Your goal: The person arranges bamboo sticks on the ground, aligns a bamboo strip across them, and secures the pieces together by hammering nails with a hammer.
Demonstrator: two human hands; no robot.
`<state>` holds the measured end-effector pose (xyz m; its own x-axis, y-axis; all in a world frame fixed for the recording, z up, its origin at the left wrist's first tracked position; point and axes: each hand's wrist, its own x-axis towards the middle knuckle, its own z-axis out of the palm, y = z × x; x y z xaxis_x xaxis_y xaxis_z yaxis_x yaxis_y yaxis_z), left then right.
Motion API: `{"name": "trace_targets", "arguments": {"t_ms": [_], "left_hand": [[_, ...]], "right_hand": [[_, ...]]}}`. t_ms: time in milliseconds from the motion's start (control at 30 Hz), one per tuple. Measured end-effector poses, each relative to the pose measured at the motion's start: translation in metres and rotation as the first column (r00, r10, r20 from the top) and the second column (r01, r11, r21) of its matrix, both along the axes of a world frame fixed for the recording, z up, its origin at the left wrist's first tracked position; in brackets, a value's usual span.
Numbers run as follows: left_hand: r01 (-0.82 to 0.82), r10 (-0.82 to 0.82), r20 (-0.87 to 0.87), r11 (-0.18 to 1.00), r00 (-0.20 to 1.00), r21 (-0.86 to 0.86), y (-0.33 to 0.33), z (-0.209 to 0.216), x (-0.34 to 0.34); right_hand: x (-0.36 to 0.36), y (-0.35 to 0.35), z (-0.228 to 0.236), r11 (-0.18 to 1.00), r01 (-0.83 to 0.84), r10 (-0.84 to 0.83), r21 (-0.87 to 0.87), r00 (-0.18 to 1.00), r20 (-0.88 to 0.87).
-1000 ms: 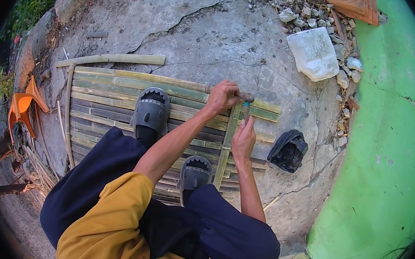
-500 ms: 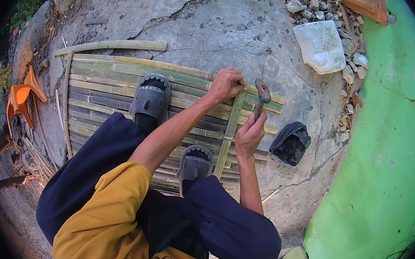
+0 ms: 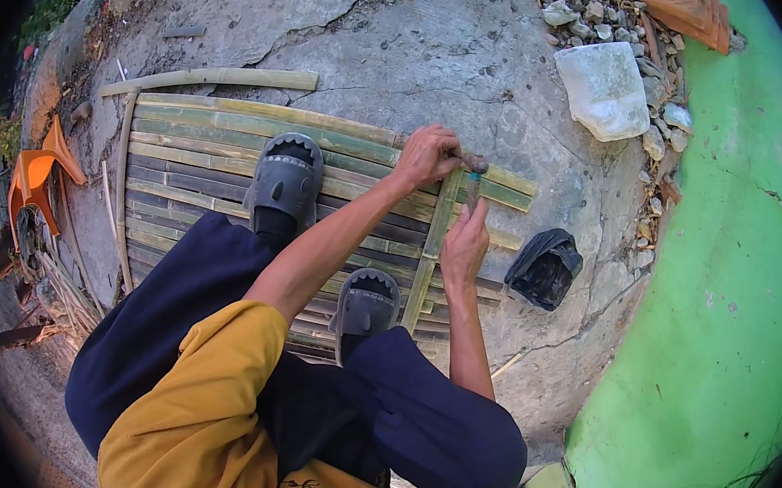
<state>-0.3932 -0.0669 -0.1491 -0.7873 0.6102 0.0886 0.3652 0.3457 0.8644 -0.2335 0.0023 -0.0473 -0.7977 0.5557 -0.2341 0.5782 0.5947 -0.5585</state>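
Observation:
My right hand (image 3: 464, 250) is closed around the handle of a hammer (image 3: 476, 164). Its head is right beside the fingertips of my left hand (image 3: 427, 157), over the far end of a bamboo cross strip (image 3: 428, 261). The fingers of the left hand are pinched together at that end; whatever they hold is too small or hidden to make out. Under the cross strip lies a panel of long bamboo slats (image 3: 199, 156), side by side on the ground. Both my feet, in grey slides (image 3: 287, 179), stand on the slats.
Right of the panel sits a black plastic bag (image 3: 545, 269). A loose bamboo strip (image 3: 224, 81) lies beyond the slats. A white block (image 3: 603, 90) and rubble (image 3: 589, 18) border a green surface (image 3: 724, 264). An orange plastic object (image 3: 36, 178) is at the left.
The hammer head has come down and to the left, from raised and apart to beside my left fingertips. My left hand keeps its pinch in nearly the same place.

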Motion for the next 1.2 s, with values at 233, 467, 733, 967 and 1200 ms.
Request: {"name": "trace_targets", "arguments": {"t_ms": [233,467,733,967,1200], "left_hand": [[-0.008,0.009,-0.014,1.0,1.0,0.026,0.004,0.005,0.0],[0.03,-0.03,-0.023,0.999,0.999,0.012,0.001,0.005,0.001],[0.052,-0.053,-0.047,0.998,0.997,-0.023,-0.006,0.015,0.006],[0.046,-0.058,-0.05,0.975,0.997,-0.217,-0.014,0.02,0.016],[0.055,-0.072,-0.069,0.974,0.995,-0.221,-0.016,0.013,0.019]], "right_hand": [[-0.004,0.001,0.005,0.999,0.03,-0.026,0.025,0.991,-0.133],[-0.003,0.003,0.013,0.994,0.078,-0.085,-0.076,0.993,-0.086],[0.006,0.01,0.005,0.994,0.081,-0.091,-0.077,0.987,-0.134],[0.006,0.004,0.003,0.993,0.029,-0.045,-0.114,0.989,-0.139],[0.006,0.005,-0.011,0.998,-0.009,0.003,-0.058,0.994,-0.11]]}}
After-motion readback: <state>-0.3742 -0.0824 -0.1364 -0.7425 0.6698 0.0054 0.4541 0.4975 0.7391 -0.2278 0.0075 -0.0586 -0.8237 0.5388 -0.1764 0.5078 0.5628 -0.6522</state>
